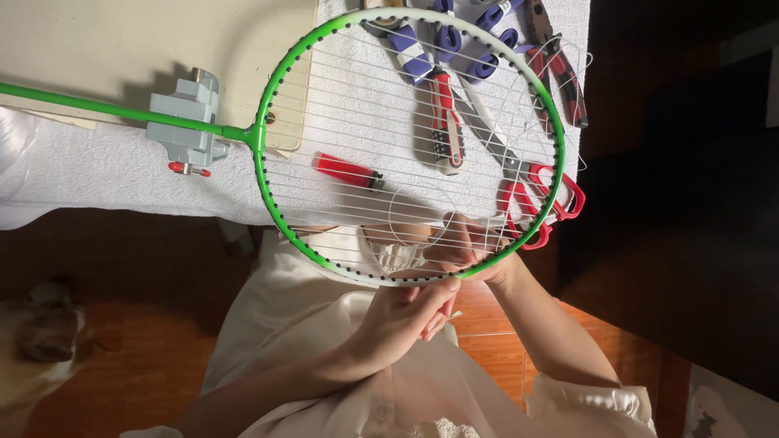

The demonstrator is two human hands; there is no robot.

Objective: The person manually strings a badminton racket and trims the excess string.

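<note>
The green badminton racket (258, 138) lies over the white towel (81, 174) on the bench, its shaft held in a grey clamp (188, 122) at 9 o'clock. Both hands work the frame's 6 o'clock edge: the left hand (406, 312) pinches the rim, and the right hand (466, 247) grips a loose white string (410, 203) looped behind the head. A hard pull could kink that string or drag the frame onto the red-handled pliers (531, 203) at 3 o'clock.

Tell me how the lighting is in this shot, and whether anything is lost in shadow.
Head view: bright light on the white towel and green racket frame; hard shadows under the tools; right side nearly black; the hands are dim but sharp.
</note>
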